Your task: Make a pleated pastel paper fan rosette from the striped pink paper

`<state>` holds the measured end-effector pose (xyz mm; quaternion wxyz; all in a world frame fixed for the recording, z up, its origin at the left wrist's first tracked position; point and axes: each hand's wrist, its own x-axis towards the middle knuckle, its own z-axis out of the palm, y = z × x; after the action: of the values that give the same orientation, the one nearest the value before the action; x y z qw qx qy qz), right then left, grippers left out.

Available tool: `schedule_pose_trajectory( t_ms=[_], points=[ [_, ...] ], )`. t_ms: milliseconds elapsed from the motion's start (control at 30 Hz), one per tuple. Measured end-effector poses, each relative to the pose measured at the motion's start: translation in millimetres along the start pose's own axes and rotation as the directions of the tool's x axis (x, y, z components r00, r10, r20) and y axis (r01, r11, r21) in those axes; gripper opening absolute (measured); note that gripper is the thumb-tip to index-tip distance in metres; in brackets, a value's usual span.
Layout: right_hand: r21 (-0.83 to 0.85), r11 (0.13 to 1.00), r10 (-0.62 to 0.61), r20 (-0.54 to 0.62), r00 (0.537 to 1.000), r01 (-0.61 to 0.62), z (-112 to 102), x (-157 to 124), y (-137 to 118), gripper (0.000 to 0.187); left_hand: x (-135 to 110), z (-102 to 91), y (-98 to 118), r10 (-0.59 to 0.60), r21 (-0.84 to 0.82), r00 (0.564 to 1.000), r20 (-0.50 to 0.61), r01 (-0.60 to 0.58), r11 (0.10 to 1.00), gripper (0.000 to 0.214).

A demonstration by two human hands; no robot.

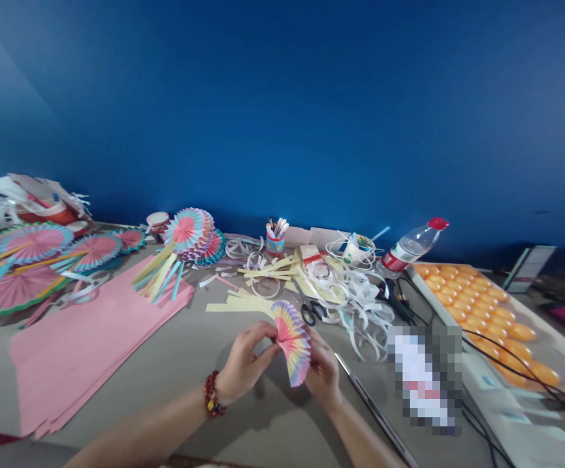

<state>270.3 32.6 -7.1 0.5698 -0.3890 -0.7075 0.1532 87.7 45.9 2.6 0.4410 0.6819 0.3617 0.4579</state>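
Note:
A small pleated paper fan (292, 338) in pink, yellow and blue stripes is held up over the grey table (204, 364), half unfolded. My left hand (244, 364), with a red bead bracelet on the wrist, pinches the fan's folded centre from the left. My right hand (322, 370) grips the fan's lower right edge from behind. Black scissors (311, 311) lie just beyond the fan among paper scraps.
A stack of pink paper sheets (87, 344) lies at left. Finished paper fans (33, 260) and a fan with strips (184, 237) sit behind it. Yellow strips (243, 300), white curls (355, 305), a pen cup (275, 240), a tipped water bottle (411, 248), an orange-ball tray (487, 312), cables and a metal ruler (374, 409) crowd the right.

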Motion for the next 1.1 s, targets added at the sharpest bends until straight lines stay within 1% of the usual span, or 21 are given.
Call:
schedule_pose_trajectory(
  t_ms=[33,67,100,167,233,267,333,433,600,700,767,900,1000,1100],
  points=[
    [0.006,1.000,-0.002,0.005,1.000,0.002,-1,2,-2,0.021,0,0.7,0,-0.055,-0.114,0.998,0.018,0.057,0.992,0.009],
    [0.009,1.000,-0.005,0.002,1.000,0.005,-2,3,-5,0.022,0,1.3,0,-0.109,-0.247,0.993,0.039,0.115,0.962,0.011],
    [0.010,1.000,-0.006,-0.006,1.000,0.006,-2,5,-6,0.023,1,1.7,0,-0.161,-0.385,0.985,0.065,0.174,0.906,0.013],
    [0.018,1.000,-0.007,-0.026,1.000,0.008,-2,6,-8,0.024,2,1.8,2,-0.250,-0.612,0.959,0.137,0.280,0.740,0.017],
    [0.027,1.000,-0.011,-0.039,0.999,0.012,-2,5,-7,0.026,3,1.1,4,-0.306,-0.732,0.926,0.221,0.365,0.576,0.019],
    [0.030,0.999,-0.013,-0.038,0.999,0.014,-1,5,-6,0.026,4,0.6,5,-0.320,-0.761,0.912,0.256,0.394,0.515,0.019],
    [0.031,0.999,-0.022,-0.023,0.999,0.023,-1,3,-4,0.026,5,-0.2,6,-0.328,-0.796,0.897,0.296,0.422,0.433,0.020],
    [0.018,0.998,-0.062,0.004,0.998,0.062,-3,2,-2,0.023,6,-0.5,5,-0.335,-0.814,0.887,0.318,0.436,0.383,0.023],
    [0.011,0.992,-0.123,0.056,0.991,0.122,-6,6,-7,0.020,7,-0.9,3,-0.329,-0.806,0.857,0.396,0.496,0.322,0.022],
    [-0.009,0.977,-0.210,0.074,0.975,0.212,-9,11,-9,0.022,8,-1.1,5,-0.315,-0.814,0.852,0.418,0.505,0.286,0.021],
    [-0.035,0.963,-0.262,0.093,0.961,0.266,-10,13,-8,0.022,9,-0.4,7,-0.316,-0.820,0.849,0.425,0.508,0.262,0.020],
    [-0.095,0.939,-0.314,0.155,0.937,0.330,-13,14,-2,0.020,9,2.0,7,-0.360,-0.831,0.839,0.408,0.505,0.233,0.012],
    [-0.131,0.924,-0.326,0.224,0.918,0.360,-16,15,0,0.021,7,1.9,5,-0.391,-0.840,0.837,0.384,0.492,0.228,0.009],
    [-0.171,0.906,-0.337,0.265,0.903,0.388,-17,16,-3,0.023,6,-0.3,4,-0.418,-0.826,0.819,0.393,0.514,0.231,0.013]
  ],
)
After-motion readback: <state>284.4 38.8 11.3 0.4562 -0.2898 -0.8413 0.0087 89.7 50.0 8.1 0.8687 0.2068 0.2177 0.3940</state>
